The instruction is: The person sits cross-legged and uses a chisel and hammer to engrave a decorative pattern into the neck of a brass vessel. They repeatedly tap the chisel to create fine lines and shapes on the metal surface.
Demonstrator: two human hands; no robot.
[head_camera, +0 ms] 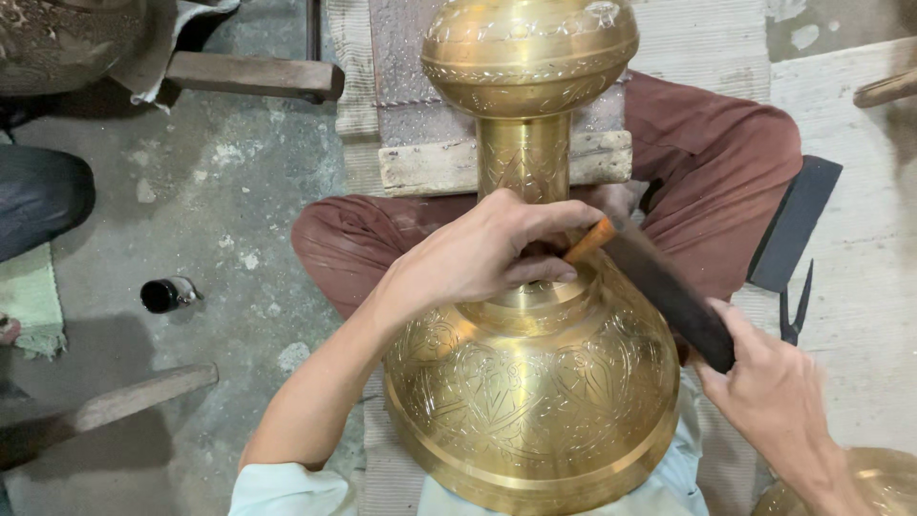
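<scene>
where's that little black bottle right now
In the head view, the small black bottle lies on its side on the concrete floor, left of the brass vase, beyond the left hand.

Rust-brown trousers (726,134), pale mint shirt (287,492) (short-sleeved), bare forearms.

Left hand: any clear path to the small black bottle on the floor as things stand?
Probably yes. The small black bottle lies on open floor on the left hand's side, nothing between. But that hand is pinching an orange-tipped tool against the brass vase.
</scene>
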